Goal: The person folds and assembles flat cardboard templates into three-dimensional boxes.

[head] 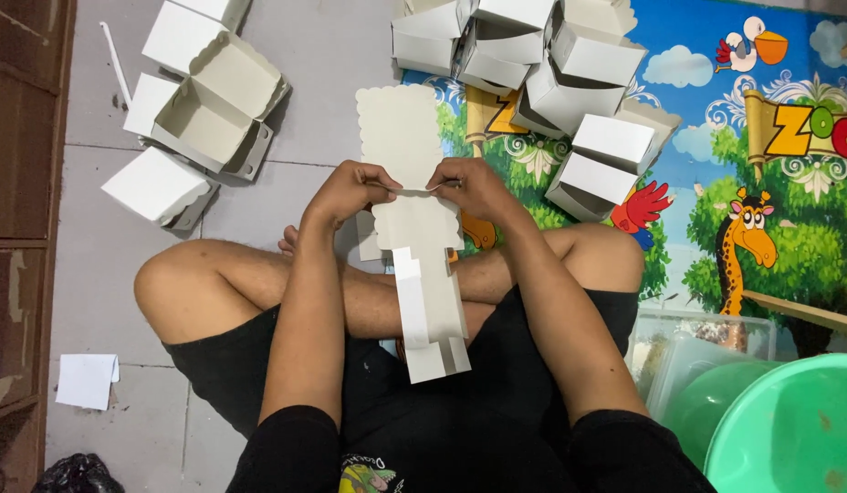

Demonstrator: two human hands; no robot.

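Pale cream cardboard, a flat unfolded box blank with scalloped edges (414, 228), stretches lengthwise from the person's lap out over the crossed legs to the grey tiled floor (332, 55). The left hand (350, 190) and the right hand (474, 187) both pinch it along a crosswise crease about midway, thumbs and fingertips pressed together on the card, the two hands near each other but not touching. The far panel of the blank lies flat beyond the hands; the near end, with its narrow white flaps, rests against the black shorts (369, 393).

To the left on the floor lie several folded white cardboard boxes (214, 100), one open with its hollow facing up. A bigger heap of finished white boxes (551, 64) is piled ahead and to the right, partly on a colourful play mat printed with cartoon animals (761, 210). At the lower right stand a green plastic basin (798, 429) and, just beside it, a clear plastic container (688, 351). A small white paper scrap (86, 379) lies at the lower left, near a dark wooden cabinet edge (17, 183).
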